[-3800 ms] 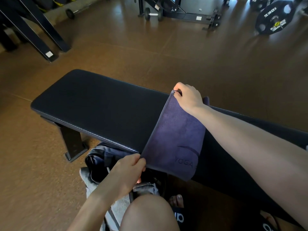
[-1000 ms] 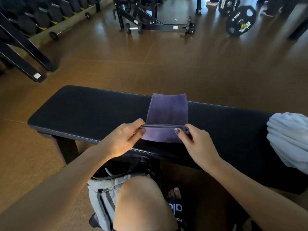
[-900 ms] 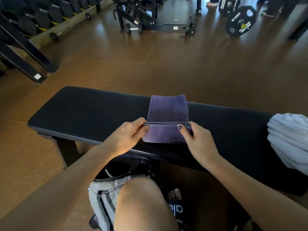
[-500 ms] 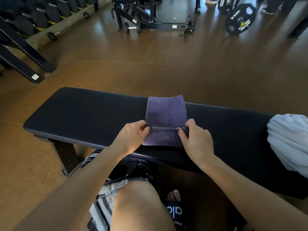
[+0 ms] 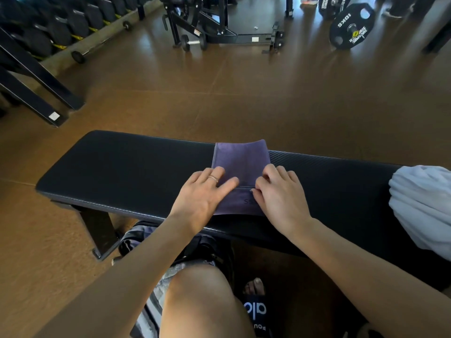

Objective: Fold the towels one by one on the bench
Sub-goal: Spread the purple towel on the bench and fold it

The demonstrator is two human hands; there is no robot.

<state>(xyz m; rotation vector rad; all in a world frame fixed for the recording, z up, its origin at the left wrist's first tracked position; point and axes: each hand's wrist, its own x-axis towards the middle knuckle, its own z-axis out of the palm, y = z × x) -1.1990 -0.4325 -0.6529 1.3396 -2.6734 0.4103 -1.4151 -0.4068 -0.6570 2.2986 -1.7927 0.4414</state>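
Lying across the padded black vinyl table (image 5: 136, 167), the purple suede-like folded towel (image 5: 240, 159) spans from the far edge to the near edge, its upper layer ending in a stitched hem just under both hands. The left hand (image 5: 202, 198) rests flat on the towel's left side, its fingers (image 5: 229, 184) straight and spread, a thin ring on one of them, gripping nothing. The right hand (image 5: 280, 196) sits on the towel's right side with its fingers (image 5: 268, 172) curled down at the folded edge; whether they pinch the cloth or only press it cannot be told. Faint lettering shows on the lower layer, between the two thumbs. Well to the right of the right fingers, a bunched white terry towel (image 5: 422, 206) hangs over the table's end. The table's skin is smooth by the left hand and ribbed beyond the right fingers. Under it lies a grey and black bag (image 5: 146, 237). Beyond the fingertips stretches a brown glossy floor (image 5: 244, 98), with a dumbbell rack (image 5: 48, 28), a black steel frame (image 5: 219, 28) and a round black weight plate (image 5: 351, 29).
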